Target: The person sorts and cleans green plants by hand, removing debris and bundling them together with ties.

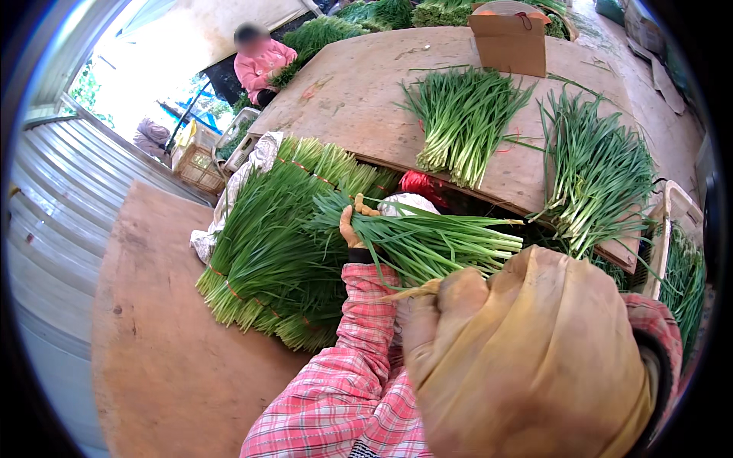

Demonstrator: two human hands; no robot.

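My left hand (pixel 352 227), in a tan glove, is wrapped round a loose bunch of garlic chives (pixel 450 238), leafy ends to the left and pale stems to the right. Very near the camera, my right hand (pixel 531 355) in a yellowish-brown glove fills the lower right and covers part of the stems. Its fingers are closed, and a thin yellowish strip (pixel 418 291), perhaps a withered leaf, sticks out from them. Left of my left hand lies a big stack of chives (pixel 267 237) tied with red bands.
Two loose chive piles (pixel 466 122) (pixel 592 168) lie on the wooden table (pixel 366 84), near a cardboard box (pixel 510 44). A crate (pixel 663 237) with greens stands at right. A brown board (pixel 175 320) lies at left. A person in pink (pixel 259 65) sits at the far left.
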